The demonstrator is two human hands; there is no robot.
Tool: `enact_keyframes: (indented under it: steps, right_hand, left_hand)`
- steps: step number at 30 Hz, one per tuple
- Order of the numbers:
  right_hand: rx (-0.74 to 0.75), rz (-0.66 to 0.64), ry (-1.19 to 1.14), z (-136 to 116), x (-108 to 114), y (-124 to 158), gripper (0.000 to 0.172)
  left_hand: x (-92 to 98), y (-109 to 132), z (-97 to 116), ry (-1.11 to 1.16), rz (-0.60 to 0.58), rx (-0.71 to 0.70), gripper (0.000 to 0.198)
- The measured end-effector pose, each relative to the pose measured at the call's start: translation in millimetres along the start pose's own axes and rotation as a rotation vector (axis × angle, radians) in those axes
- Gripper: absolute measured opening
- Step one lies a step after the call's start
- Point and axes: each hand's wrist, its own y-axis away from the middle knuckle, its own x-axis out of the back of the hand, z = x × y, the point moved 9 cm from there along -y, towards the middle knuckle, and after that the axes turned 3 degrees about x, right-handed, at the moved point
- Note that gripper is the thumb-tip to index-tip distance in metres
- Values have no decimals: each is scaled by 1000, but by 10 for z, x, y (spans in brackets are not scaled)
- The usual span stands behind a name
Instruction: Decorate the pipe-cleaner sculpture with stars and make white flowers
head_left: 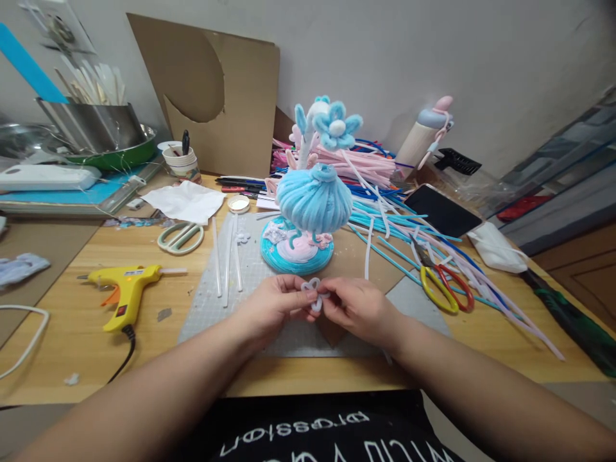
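Observation:
Between my two hands is a small white pipe-cleaner flower (315, 305) with looped petals. My left hand (282, 298) pinches it from the left, thumb on top. From the right, the fingertips of my right hand (359, 305) close on its edge; what exactly they pinch there is partly hidden. Just beyond stands a light-blue pipe-cleaner lamp (315, 199) with a shell-like shade, a round base (272, 256) and a blue flower (337, 125) on top. A grey cutting mat (206, 321) lies beneath my hands.
A yellow glue gun (128, 292) lies at left near green-handled scissors (180, 238) and clear glue sticks (226, 263). Right are red-and-yellow scissors (445, 289), loose pipe cleaners (394, 224) and a phone (445, 210). Cardboard (250, 96) and a bottle (418, 138) stand behind.

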Motion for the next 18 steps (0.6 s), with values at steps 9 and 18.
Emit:
enact_keyframes:
  steps: [9,18]
  right_hand:
    - [-210,101,-287,127,-14,30,8]
    - [-282,118,-373,184,-40,66,8]
  left_hand:
    - [-25,21,188,-144,35,-205,24]
    - [-3,35,206,-221,67,-214,26]
